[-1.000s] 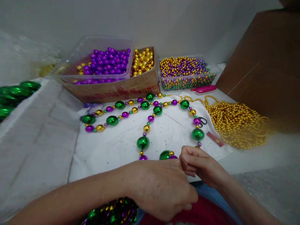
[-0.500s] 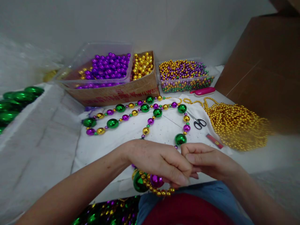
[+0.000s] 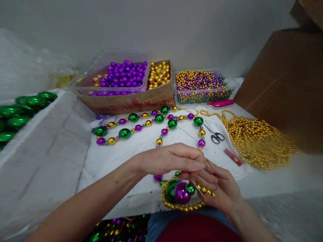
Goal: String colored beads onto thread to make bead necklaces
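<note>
A bead necklace [image 3: 124, 133] of large green and smaller purple and gold shiny beads lies looped on a white cloth [image 3: 136, 154], its near end up at my hands. My left hand [image 3: 174, 159] is closed in a pinch at the necklace's thread, fingertips against my right hand. Partly turned palm up, my right hand [image 3: 222, 190] has its fingers curled round the same end. A thin pale thread [image 3: 198, 188] crosses its palm beside a gold bead strand [image 3: 207, 191]. Big green and purple beads [image 3: 182, 192] hang below my hands. The exact grip is hidden by my fingers.
Behind the cloth stand a cardboard box [image 3: 131, 105] with purple and gold beads and a clear tub [image 3: 202, 90] of small mixed beads. Scissors [image 3: 215, 136], a pink-handled tool [image 3: 223, 104], a red strip [image 3: 233, 157] and piled gold bead strands [image 3: 262, 141] lie at right.
My right hand has turned its palm upward and dropped lower, while my left hand has shifted slightly up. The gold strand and thread now show across my right hand. The view has tilted slightly.
</note>
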Demonstrator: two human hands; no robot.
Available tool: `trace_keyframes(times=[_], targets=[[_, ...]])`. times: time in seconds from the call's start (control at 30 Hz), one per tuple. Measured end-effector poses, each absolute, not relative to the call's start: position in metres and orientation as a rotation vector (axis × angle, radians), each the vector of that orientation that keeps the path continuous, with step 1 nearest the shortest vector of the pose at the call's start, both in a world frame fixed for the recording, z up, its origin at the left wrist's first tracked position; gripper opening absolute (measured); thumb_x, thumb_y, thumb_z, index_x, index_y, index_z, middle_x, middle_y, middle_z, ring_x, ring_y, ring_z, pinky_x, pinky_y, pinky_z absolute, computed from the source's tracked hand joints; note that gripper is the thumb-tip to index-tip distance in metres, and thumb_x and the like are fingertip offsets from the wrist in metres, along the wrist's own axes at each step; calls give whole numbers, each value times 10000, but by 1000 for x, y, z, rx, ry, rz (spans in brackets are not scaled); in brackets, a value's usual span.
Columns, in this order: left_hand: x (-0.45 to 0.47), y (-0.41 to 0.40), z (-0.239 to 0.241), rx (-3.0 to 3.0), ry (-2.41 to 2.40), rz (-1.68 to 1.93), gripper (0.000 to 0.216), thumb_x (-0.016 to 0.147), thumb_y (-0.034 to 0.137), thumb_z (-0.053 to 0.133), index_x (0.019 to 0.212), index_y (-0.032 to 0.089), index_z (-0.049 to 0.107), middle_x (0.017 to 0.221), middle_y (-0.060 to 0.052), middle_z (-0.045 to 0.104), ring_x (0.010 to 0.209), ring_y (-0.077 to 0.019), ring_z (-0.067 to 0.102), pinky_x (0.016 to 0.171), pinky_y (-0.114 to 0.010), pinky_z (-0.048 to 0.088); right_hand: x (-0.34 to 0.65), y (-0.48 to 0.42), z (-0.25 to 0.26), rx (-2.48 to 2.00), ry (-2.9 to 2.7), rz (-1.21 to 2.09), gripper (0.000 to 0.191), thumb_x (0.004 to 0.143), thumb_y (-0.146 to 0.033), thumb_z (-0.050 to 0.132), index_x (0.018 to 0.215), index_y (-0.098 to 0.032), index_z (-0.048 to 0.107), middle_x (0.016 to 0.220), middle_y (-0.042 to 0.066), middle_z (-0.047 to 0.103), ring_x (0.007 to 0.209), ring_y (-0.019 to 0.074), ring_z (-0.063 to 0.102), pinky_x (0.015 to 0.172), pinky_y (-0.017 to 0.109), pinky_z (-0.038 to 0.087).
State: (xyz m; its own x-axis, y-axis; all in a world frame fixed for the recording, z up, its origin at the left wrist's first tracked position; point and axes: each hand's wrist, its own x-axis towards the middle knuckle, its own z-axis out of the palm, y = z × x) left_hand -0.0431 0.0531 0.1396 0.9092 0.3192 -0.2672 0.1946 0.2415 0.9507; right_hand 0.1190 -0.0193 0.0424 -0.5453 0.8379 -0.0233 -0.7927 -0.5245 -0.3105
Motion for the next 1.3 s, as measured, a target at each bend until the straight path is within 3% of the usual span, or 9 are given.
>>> trace_keyframes(times=[0.17, 0.33, 0.43, 0.53, 0.67, 0.83, 1.07, 1.17, 1.3], targets=[[-33, 57, 168, 1441, 433, 361, 226, 875, 244, 492, 671, 147, 497, 609, 24, 468, 533, -76, 406, 532, -222, 350, 163, 26, 122, -405, -1087, 2069, 218, 900, -275, 475, 708, -173, 495, 570, -48, 323, 468, 79, 320, 384, 180, 322], [-22, 65, 235, 1560, 335, 823, 250, 880, 198, 442, 636, 151, 465, 568, 40, 410, 509, -55, 413, 499, -190, 312, 174, 52, 260, -683, -1902, 1453, 237, 876, -244, 490, 655, -172, 533, 555, -25, 406, 490, 84, 382, 370, 187, 282], [-24, 65, 262, 1608, 247, 915, 268, 894, 144, 358, 634, 154, 425, 557, 44, 385, 511, -49, 411, 507, -186, 287, 166, 54, 300, -620, -2095, 1247, 266, 875, -176, 404, 655, -170, 553, 504, -49, 392, 438, 58, 363, 351, 170, 222], [-29, 69, 245, 1501, 309, 874, 231, 867, 167, 426, 637, 153, 428, 569, 36, 397, 519, -59, 392, 495, -195, 277, 166, 68, 276, -620, -2117, 1307, 237, 864, -175, 440, 645, -164, 530, 524, -60, 406, 472, 55, 361, 407, 192, 254], [-29, 86, 168, 1242, 492, 750, 219, 815, 241, 543, 637, 147, 459, 565, 37, 378, 519, -68, 349, 491, -210, 268, 172, 95, 185, -672, -2047, 1602, 281, 891, -338, 483, 657, -181, 485, 585, -49, 409, 523, 76, 380, 479, 232, 282], [-21, 94, 93, 1033, 590, 704, 245, 775, 281, 601, 641, 150, 444, 546, 49, 373, 497, -64, 331, 487, -211, 235, 167, 90, 105, -821, -2058, 1359, 320, 917, -359, 467, 653, -177, 480, 613, -25, 456, 562, 89, 404, 501, 226, 302], [-10, 65, 81, 901, 642, 725, 280, 781, 318, 607, 633, 152, 435, 557, 45, 385, 503, -65, 341, 499, -218, 243, 166, 47, 85, -984, -1509, 1562, 296, 903, -409, 479, 705, -190, 452, 596, -45, 419, 484, 95, 453, 431, 233, 435], [-9, 49, 86, 826, 595, 729, 256, 808, 289, 583, 646, 146, 446, 573, 38, 387, 524, -67, 335, 504, -215, 246, 170, 21, 86, -932, -1278, 1600, 293, 902, -392, 487, 690, -194, 446, 615, -44, 382, 534, 111, 458, 516, 310, 516], [-9, 37, 80, 655, 563, 726, 219, 819, 215, 561, 652, 138, 443, 597, 33, 366, 539, -65, 315, 497, -197, 236, 169, -21, 80, -1098, -1431, 1371, 274, 919, -364, 468, 702, -197, 476, 695, -4, 446, 677, 147, 493, 644, 297, 463]])
